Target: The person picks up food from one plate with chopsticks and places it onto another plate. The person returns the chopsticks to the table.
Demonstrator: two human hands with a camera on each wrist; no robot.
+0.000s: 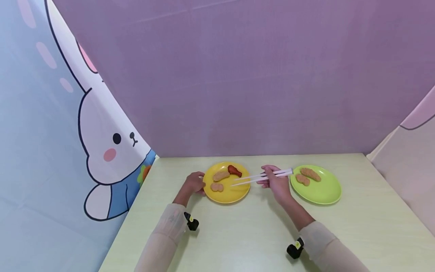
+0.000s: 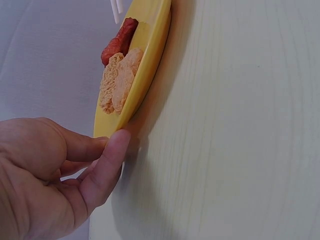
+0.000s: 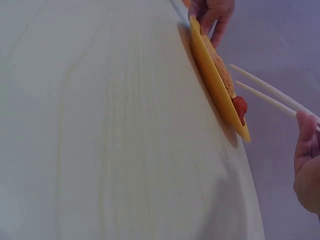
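My left hand [image 1: 195, 183] pinches the left rim of a yellow plate [image 1: 234, 197] between thumb and fingers. On that plate lie a red-brown chicken drumstick [image 1: 234, 170], a tan breaded piece [image 1: 221, 175] and a lobed nugget [image 1: 216, 187]. A pair of white chopsticks [image 1: 280, 173] is held in my right hand [image 1: 276, 184], just right of the plate. Their tips stand apart and point left, overlapping the plate's right side in the head view. In the right wrist view the chopsticks [image 3: 272, 91] have nothing between their tips.
To the right of my right hand sits a green plate [image 1: 326, 190] bearing a breaded strip [image 1: 310, 174] and a lobed nugget [image 1: 302, 180]. Both plates rest on a pale wood-grain table [image 1: 244, 234]. Behind its back edge hangs a purple cloth [image 1: 258, 83]; a rabbit-print cloth [image 1: 112, 162] hangs at left.
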